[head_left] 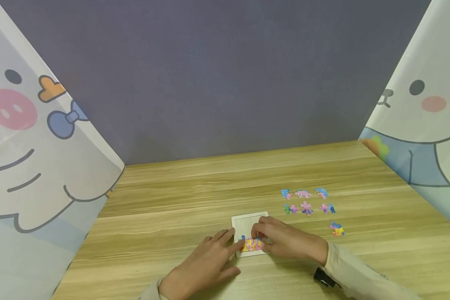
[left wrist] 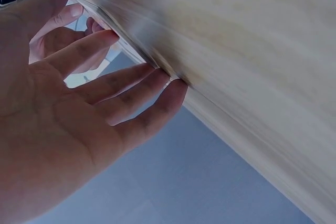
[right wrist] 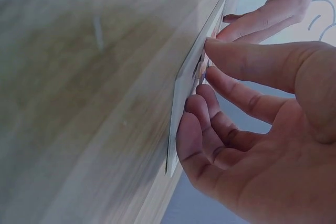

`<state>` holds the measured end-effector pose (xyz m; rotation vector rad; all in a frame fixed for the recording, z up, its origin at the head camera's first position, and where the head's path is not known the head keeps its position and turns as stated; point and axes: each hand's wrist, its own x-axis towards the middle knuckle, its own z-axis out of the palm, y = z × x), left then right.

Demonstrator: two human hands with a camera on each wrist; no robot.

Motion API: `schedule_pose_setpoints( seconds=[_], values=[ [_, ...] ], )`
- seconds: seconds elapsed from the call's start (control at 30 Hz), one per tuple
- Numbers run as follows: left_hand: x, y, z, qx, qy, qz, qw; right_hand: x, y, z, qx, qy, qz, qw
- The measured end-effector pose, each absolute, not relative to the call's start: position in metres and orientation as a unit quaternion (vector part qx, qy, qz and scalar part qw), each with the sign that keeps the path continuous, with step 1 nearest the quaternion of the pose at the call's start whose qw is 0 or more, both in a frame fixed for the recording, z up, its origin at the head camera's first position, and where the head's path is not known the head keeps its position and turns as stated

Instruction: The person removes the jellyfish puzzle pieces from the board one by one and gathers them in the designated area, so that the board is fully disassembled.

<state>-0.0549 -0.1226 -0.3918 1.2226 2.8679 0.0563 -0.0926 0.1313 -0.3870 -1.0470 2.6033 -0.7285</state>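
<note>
A small white puzzle tray (head_left: 246, 227) lies on the wooden table, with joined yellow and pink jigsaw pieces (head_left: 252, 245) along its near edge. At the tray's left side is my left hand (head_left: 206, 259), its fingers extended; the index fingertip touches the pieces and other fingertips rest by the rim. From the right, my right hand (head_left: 285, 238) reaches over the tray. Its thumb and index finger pinch a jigsaw piece (right wrist: 202, 71) at the joined row, while the other fingers are bent against the tray. Fingers partly cover that piece.
Loose jigsaw pieces (head_left: 306, 208) lie spread in two rows to the right beyond the tray. A separate blue and yellow piece (head_left: 336, 228) is nearer. A grey wall (head_left: 225, 83) bounds the table's back; printed cartoon panels (head_left: 420, 125) stand at both sides.
</note>
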Motion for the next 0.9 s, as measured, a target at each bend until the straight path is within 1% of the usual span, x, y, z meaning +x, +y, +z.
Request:
schedule_pose_setpoints(
  seconds=[0.2,0.4,0.67,0.9],
  values=[
    [-0.0546,-0.1223,-0.3919,0.39,0.921,0.019,0.006,-0.092,0.1318,-0.3868,-0.365,0.889,-0.252,0.116],
    [-0.0542,-0.1224,-0.3926,0.394,0.919,0.021,-0.01,-0.0902,0.1301,-0.387,-0.37,0.895,-0.233,0.088],
    [-0.0545,-0.123,-0.3924,0.392,0.92,0.022,-0.002,-0.0932,0.1279,-0.3863,-0.394,0.89,-0.221,0.057],
    [-0.0542,-0.1229,-0.3927,0.393,0.919,0.014,-0.009,-0.0966,0.1271,-0.3877,-0.414,0.87,-0.261,0.063]
  ],
)
